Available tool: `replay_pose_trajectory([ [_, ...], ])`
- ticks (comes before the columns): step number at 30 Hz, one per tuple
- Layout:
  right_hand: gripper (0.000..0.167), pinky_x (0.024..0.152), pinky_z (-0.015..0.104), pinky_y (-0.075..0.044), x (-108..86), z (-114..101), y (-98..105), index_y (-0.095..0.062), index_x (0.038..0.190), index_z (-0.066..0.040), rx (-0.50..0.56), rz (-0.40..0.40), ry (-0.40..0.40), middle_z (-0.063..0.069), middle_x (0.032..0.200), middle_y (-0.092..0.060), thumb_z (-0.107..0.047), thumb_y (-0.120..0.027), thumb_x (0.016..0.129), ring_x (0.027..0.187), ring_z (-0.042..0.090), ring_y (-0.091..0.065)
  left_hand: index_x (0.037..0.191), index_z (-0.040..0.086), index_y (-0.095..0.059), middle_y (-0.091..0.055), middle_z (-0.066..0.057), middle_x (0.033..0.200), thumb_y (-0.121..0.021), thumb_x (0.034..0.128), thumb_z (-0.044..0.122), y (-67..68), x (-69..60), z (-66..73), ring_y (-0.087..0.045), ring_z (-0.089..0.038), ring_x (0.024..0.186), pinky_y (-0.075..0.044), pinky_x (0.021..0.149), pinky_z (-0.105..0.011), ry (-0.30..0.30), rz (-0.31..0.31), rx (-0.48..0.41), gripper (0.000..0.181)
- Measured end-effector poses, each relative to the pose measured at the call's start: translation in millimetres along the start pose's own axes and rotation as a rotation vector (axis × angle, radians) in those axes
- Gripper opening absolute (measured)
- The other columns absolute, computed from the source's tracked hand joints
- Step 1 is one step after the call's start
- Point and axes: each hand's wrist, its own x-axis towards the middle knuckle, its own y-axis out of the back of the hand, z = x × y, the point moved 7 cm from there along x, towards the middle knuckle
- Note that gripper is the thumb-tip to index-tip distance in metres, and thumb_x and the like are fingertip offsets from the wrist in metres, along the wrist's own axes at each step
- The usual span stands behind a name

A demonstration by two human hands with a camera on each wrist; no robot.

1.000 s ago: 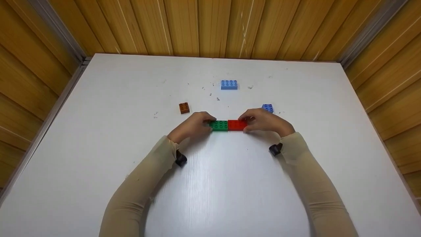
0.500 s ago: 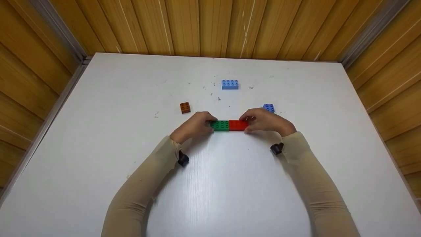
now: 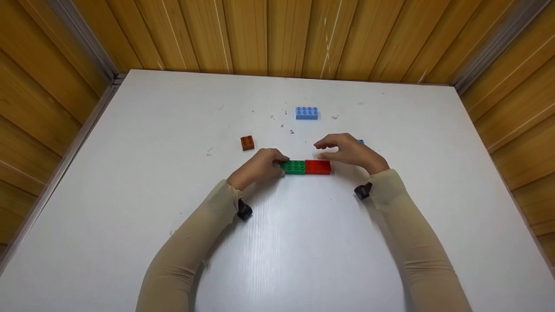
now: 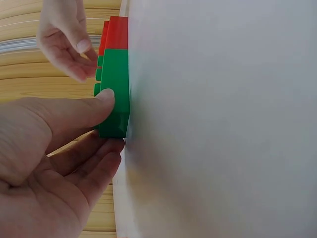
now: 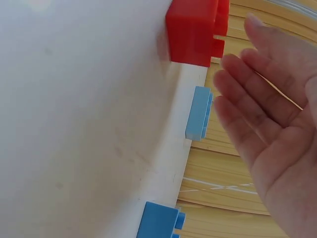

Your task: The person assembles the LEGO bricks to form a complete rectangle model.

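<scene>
A green brick [image 3: 293,167] and a red brick [image 3: 318,167] lie end to end on the white table, touching. My left hand [image 3: 259,168] pinches the left end of the green brick; in the left wrist view the thumb presses on the side of the green brick [image 4: 115,79]. Just above and behind the red brick, my right hand [image 3: 349,151] holds nothing, its fingers apart from the thumb. The right wrist view shows the right hand [image 5: 277,99] off the red brick [image 5: 190,32], fingers loosely bent.
Farther back lies a light blue brick [image 3: 306,113]. A brown brick [image 3: 247,143] sits behind my left hand. A smaller blue brick [image 3: 360,141] is mostly hidden behind my right hand. Wood-patterned walls [image 3: 286,39] stand beyond the table's back and side edges.
My right hand has let go of the red brick and moved up and slightly back from it. The left hand keeps its pinch on the green brick.
</scene>
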Motion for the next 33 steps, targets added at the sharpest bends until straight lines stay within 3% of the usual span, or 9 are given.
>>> replay_pose_trajectory([
  [7,0.043,0.106,0.049,-0.041,17.1,0,18,-0.059,0.130,-0.006,-0.026,0.069,0.014,0.013,0.130,-0.060,-0.022,-0.067,0.091,0.121,0.032,-0.053,0.127,0.003,-0.062,-0.065,-0.010,0.123,-0.066,0.0861,0.002,-0.3,-0.1,-0.4,-0.059,-0.019,0.110,-0.047,0.102,-0.034,0.004,-0.003,0.009,0.041],
  [19,0.051,0.111,0.049,-0.036,38.4,20,42,-0.050,0.140,-0.011,-0.017,0.106,-0.115,0.011,0.142,-0.050,-0.024,-0.064,0.093,0.133,0.033,-0.043,0.127,0.004,-0.062,-0.064,-0.010,0.124,-0.066,0.0861,0.001,-0.6,-1.3,0.2,-0.060,-0.018,0.110,-0.047,0.102,-0.033,0.015,-0.004,0.006,0.041],
  [26,0.056,0.112,0.049,-0.033,47.5,30,48,-0.045,0.144,-0.012,-0.005,0.125,-0.147,0.011,0.148,-0.044,-0.025,-0.064,0.093,0.137,0.034,-0.038,0.127,0.003,-0.062,-0.064,-0.011,0.124,-0.067,0.0856,0.000,0.4,-2.5,1.9,-0.060,-0.020,0.112,-0.046,0.103,-0.034,-0.003,0.000,0.010,0.042],
  [33,0.061,0.113,0.051,-0.030,57.0,32,49,-0.039,0.148,-0.020,0.019,0.110,-0.201,0.006,0.153,-0.038,-0.028,-0.063,0.093,0.139,0.034,-0.034,0.126,0.003,-0.063,-0.064,-0.011,0.124,-0.067,0.0851,0.000,-0.4,-3.0,1.5,-0.059,-0.019,0.111,-0.047,0.101,-0.033,-0.004,0.001,0.005,0.041],
])
